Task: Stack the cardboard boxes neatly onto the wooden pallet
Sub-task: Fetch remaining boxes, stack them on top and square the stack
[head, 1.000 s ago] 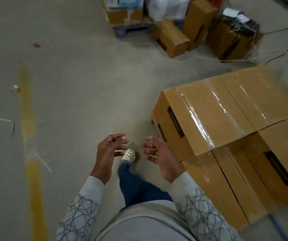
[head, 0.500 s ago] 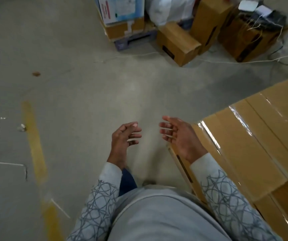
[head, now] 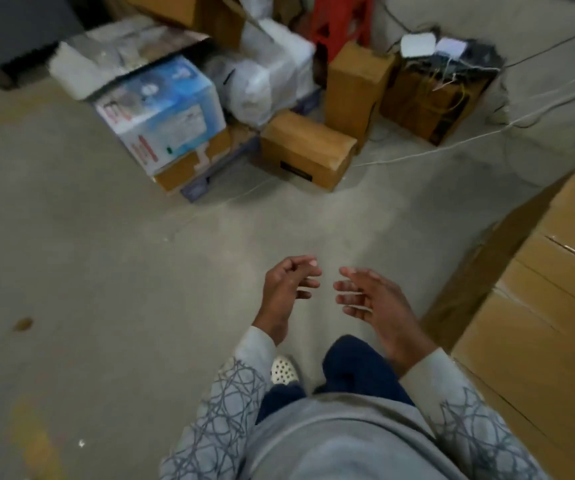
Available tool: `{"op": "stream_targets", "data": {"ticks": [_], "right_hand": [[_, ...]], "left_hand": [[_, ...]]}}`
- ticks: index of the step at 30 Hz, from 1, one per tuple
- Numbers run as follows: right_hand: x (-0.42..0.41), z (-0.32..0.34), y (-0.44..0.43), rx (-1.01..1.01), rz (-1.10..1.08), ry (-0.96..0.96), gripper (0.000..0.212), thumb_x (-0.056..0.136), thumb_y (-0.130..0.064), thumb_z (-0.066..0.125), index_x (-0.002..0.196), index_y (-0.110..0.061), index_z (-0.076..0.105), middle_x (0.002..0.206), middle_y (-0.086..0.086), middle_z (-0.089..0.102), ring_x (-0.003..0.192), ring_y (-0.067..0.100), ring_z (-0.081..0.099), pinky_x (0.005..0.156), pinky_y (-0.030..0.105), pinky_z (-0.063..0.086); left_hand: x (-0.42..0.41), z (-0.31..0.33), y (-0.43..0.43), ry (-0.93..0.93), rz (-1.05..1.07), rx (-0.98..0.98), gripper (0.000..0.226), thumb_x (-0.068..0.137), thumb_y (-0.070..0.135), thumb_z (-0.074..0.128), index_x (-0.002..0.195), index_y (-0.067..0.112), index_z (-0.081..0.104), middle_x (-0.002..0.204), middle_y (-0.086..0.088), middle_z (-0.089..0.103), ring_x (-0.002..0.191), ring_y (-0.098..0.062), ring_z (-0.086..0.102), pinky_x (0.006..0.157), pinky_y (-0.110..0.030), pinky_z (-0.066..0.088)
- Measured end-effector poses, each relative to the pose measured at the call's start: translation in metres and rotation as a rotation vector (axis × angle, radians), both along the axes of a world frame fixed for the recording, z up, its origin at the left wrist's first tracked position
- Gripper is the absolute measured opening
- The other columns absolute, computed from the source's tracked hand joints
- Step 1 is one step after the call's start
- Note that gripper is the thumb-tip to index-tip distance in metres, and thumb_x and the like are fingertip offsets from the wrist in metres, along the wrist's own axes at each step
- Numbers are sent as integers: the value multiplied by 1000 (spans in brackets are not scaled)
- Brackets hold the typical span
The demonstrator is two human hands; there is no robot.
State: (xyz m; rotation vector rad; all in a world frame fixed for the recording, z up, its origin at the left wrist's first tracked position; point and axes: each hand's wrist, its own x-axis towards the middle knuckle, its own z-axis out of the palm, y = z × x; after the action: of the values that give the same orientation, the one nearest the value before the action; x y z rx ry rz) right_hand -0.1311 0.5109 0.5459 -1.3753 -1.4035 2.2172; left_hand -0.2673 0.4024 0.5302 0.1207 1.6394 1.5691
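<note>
both hands empty over bare floor (head: 140, 271), palms facing, near each other but apart. left hand (head: 286, 292) loosely curled, fingers bent; right hand (head: 376, 306) spread, fingers extended. stacked boxes (head: 539, 323) at 3 o'clock, just beside the right sleeve. small box (head: 307, 148) on floor at 12 o'clock, with a printed box (head: 161, 112) and white bags (head: 265, 81) at 11. pallet not identifiable.

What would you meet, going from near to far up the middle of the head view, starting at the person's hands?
Left hand and right hand, both empty → bare concrete floor → cardboard box lying on its side → upright cardboard box → red crate.
</note>
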Motion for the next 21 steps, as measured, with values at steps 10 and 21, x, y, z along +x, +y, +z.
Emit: {"op": "stream_targets", "data": {"ticks": [10,21], "right_hand": [[-144,-56,145,500,212,-265,12,98,-29,69,109,-34,71,93,-16,70,83,4,69,74,21,50],[-338,-34,352,697,345,-259,20,100,-40,65,117,-33,69,95,-18,67,80,0,67,77,23,52]], "left_hand": [[-176,-44,126,509,-390,-146,12,93,14,75,102,22,76,93,15,74,80,2,65,71,-9,46],[-360,-47,267,488,-259,-249,6,96,15,71,96,16,77,92,7,75,83,-6,67,75,-15,51]]}}
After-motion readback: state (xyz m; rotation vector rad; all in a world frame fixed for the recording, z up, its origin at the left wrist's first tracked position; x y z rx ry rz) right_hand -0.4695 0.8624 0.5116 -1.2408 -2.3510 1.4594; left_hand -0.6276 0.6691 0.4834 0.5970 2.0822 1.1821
